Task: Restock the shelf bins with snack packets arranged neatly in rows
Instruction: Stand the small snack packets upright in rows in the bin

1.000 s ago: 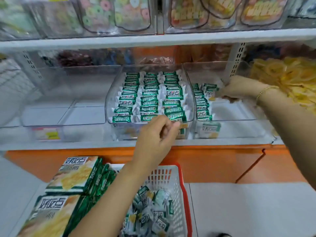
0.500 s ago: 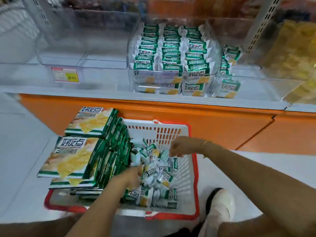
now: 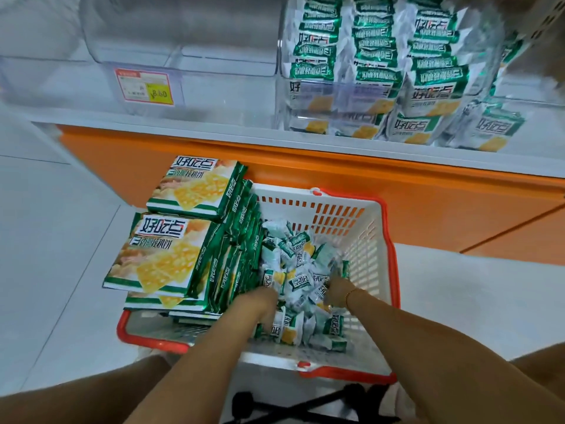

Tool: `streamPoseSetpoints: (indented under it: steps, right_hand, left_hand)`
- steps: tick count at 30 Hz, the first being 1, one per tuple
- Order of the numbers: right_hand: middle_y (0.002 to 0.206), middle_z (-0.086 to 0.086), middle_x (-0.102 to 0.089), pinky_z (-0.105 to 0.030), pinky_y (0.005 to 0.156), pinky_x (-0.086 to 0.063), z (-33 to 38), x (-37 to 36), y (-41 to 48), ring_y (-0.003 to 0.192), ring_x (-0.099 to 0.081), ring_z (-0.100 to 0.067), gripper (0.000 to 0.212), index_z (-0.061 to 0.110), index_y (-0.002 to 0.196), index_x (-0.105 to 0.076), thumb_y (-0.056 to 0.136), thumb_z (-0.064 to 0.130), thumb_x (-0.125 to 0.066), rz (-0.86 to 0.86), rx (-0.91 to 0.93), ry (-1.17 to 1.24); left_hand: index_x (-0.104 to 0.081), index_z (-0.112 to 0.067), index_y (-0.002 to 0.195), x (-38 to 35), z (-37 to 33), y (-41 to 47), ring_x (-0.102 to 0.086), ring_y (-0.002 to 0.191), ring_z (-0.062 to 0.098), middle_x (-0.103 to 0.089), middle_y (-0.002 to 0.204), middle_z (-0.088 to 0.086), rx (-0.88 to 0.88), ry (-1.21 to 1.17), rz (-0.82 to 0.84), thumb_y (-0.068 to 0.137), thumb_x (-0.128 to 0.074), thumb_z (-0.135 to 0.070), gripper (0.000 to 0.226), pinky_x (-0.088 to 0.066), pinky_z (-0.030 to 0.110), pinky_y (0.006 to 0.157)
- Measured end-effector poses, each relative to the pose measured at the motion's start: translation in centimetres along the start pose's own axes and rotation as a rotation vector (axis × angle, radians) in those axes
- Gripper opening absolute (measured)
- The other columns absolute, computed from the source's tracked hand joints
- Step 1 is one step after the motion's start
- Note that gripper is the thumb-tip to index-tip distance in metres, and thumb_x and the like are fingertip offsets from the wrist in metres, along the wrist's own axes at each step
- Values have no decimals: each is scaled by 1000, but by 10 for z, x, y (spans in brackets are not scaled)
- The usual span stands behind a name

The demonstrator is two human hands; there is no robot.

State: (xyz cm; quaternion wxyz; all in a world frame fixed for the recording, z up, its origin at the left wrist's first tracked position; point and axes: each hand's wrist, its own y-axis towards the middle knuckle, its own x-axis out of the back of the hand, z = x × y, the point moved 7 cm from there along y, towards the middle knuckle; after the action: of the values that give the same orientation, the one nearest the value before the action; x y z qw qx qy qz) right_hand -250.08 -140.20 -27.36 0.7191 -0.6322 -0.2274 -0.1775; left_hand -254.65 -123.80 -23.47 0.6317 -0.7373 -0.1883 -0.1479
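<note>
From the head camera, looking down, a white basket (image 3: 362,240) with a red rim sat on the pale tiled floor (image 3: 46,240), close against the orange base panel (image 3: 397,197) under the shelf (image 3: 183,130). The right part of the basket held a loose heap of small green-and-white snack packets (image 3: 301,255). Along its left side, big flat packs of the same brand (image 3: 165,255) were piled above the rim and hung out over the floor.

Both hands were down in the heap. The left hand (image 3: 260,301) was pushed in at the near left of the pile, right beside the big packs. The right hand (image 3: 334,289), with a thin bracelet (image 3: 351,294) at the wrist, went in just to the right of it, nearer the basket's right wall. The two hands were a little apart with packets between them. Their fingers were buried among the wrappers, so I could not tell whether either one gripped a packet.

Up on the shelf, at its front edge, a clear bin (image 3: 333,90) was filled with the same packets, standing in three rows (image 3: 373,56). To its left was another clear bin (image 3: 214,41), with a red and yellow price tag (image 3: 143,87) on the front. On the right, a further packet (image 3: 495,127) leaned behind clear plastic at the shelf's front edge.
</note>
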Motion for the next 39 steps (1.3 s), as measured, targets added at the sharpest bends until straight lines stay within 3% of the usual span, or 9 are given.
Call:
streamPoseSetpoints:
  steps: [3,6,10,16,22,25,29,36,39]
  right_hand:
    - [65,-2,-42,-25,69,-44,-4,-9,6,57,-42,-12,28,4,83,-56,92,31,-61,-25,-66,36]
    - [65,-2,-40,-22,58,-42,-1,-4,0,55,-38,-9,38,12,66,-45,91,35,-61,-27,-50,5]
    - [96,-10,-60,-31,72,-50,5,40,-19,82,-60,-19,29,3,113,-58,93,23,-56,-70,44,163]
    - [103,-10,-62,-25,75,-45,-2,140,-103,84,-52,-17,38,4,115,-60,90,33,-62,57,305,698]
    - [114,-1,-68,-37,92,-53,-34,194,-188,106,-63,-19,23,19,114,-63,91,21,-61,-64,488,923]
    - [125,-5,-62,-33,97,-49,-62,209,-223,109,-61,-18,27,27,113,-63,87,18,-66,-194,474,929]
    - [82,10,-73,-19,58,-52,-92,229,-269,70,-66,-4,50,31,109,-58,66,29,-84,-368,627,1018]
    - [118,-8,-66,-52,96,-42,-180,286,-327,111,-58,-37,69,33,121,-58,57,42,-83,-819,585,1155]
    - [105,-4,-72,-27,84,-49,-216,308,-335,92,-67,-11,44,19,106,-70,63,29,-77,-828,594,1216]
  left_hand:
    - [-49,2,127,6,-3,-1,-57,114,29,-55,127,15,41,-17,-37,82,-72,-12,53,-48,33,91]
    - [-51,0,122,19,-7,-6,-61,103,28,-59,115,16,57,-107,-121,82,-69,-10,45,-50,32,78]
    - [-51,-7,125,49,-3,-15,-58,96,21,-57,106,4,46,-424,-272,85,-66,-22,45,-43,25,72]
    - [-51,-10,90,98,-21,-45,-45,59,14,-50,72,3,-85,-1016,-495,89,-60,-19,13,-34,23,55]
    - [-55,-5,81,130,-104,-95,-59,58,16,-64,67,8,-516,-1848,-226,92,-52,1,13,-47,25,56]
    - [-62,-7,82,147,-139,-124,-53,66,17,-65,72,9,-615,-1822,-235,91,-54,-1,13,-41,28,61]
    - [-63,-9,88,183,-181,-162,-62,60,10,-69,75,5,-745,-1649,-389,88,-58,-2,8,-46,20,51]
    - [-59,-16,84,265,-274,-205,-66,72,9,-65,66,-12,-981,-1120,-485,83,-69,-15,10,-52,35,86]
    - [-65,-12,94,306,-309,-208,-69,86,16,-72,90,2,-961,-843,-512,88,-65,-14,7,-55,31,87]
